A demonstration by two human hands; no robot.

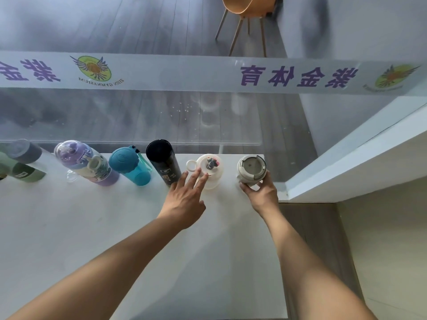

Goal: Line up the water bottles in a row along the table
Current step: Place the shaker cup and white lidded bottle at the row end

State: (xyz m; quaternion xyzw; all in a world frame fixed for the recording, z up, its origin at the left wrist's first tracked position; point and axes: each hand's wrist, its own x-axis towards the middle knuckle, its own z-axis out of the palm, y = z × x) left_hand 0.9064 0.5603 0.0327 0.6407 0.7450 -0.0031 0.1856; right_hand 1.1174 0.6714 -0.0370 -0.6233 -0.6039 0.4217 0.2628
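Several water bottles stand in a row along the far edge of the white table (115, 227). From the left come a grey-capped bottle (24, 151), a green bottle (27, 173), a purple cartoon bottle (83, 163), a teal bottle (129, 165), a tall black bottle (163, 161), a clear white-lidded bottle (209, 168) and a beige bottle (251, 168). My left hand (184, 202) is spread, fingertips at the clear bottle's near side. My right hand (261, 192) grips the beige bottle's body from the near side.
A glass wall with a frosted band of purple lettering runs right behind the row. A white ledge (358, 158) rises just right of the table's far corner. An orange chair (247, 10) stands beyond the glass. The table's right edge drops to the floor.
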